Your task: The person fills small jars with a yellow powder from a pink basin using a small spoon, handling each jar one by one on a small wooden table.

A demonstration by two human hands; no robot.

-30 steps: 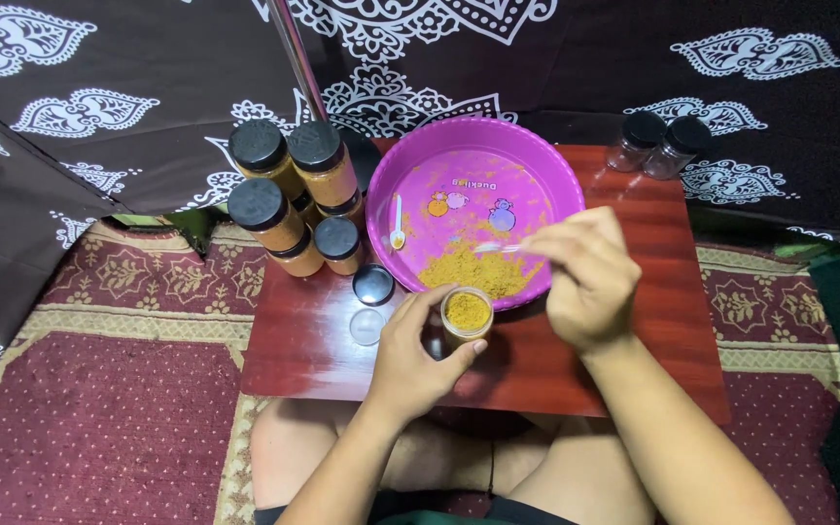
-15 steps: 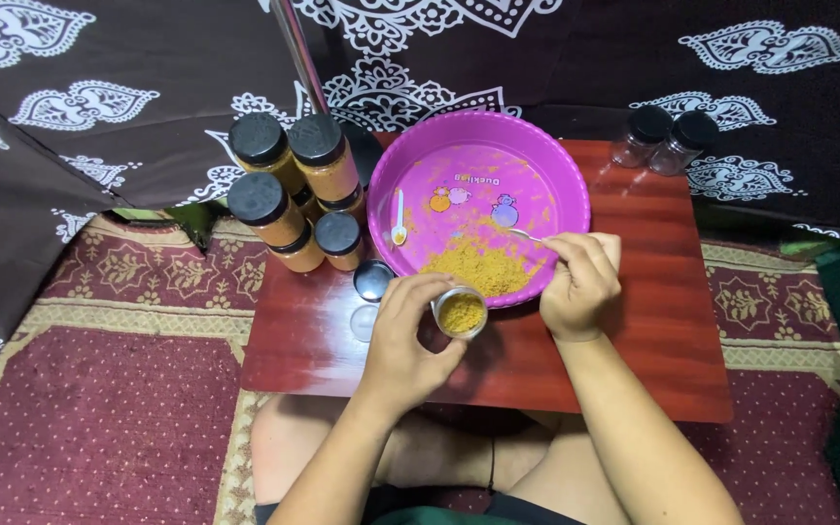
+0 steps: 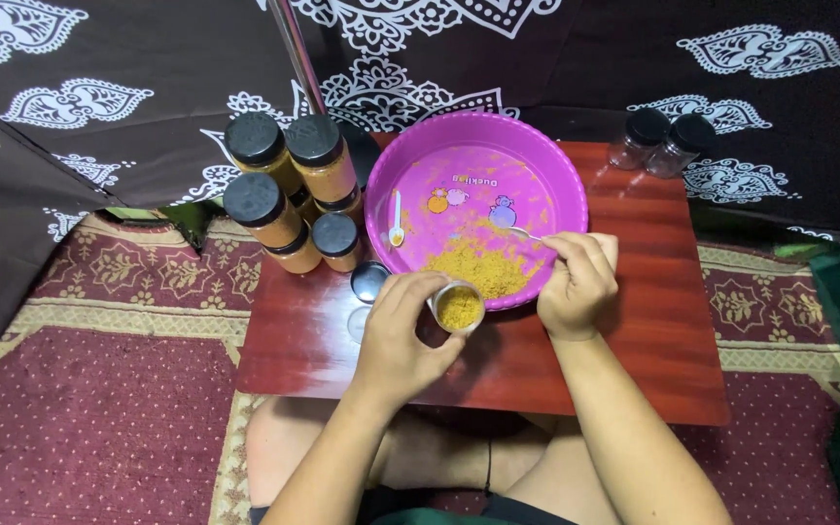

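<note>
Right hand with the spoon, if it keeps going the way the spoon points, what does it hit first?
Probably the yellow powder in the pink basin: the right hand aims its spoon up-left over it; height is unclear.

Magenta bowl, yellow powder, reddish-brown table, black-lidded jars

This looks like a home, with a patterned red rug on the floor, a low wooden table and dark printed cloth hanging behind.
</note>
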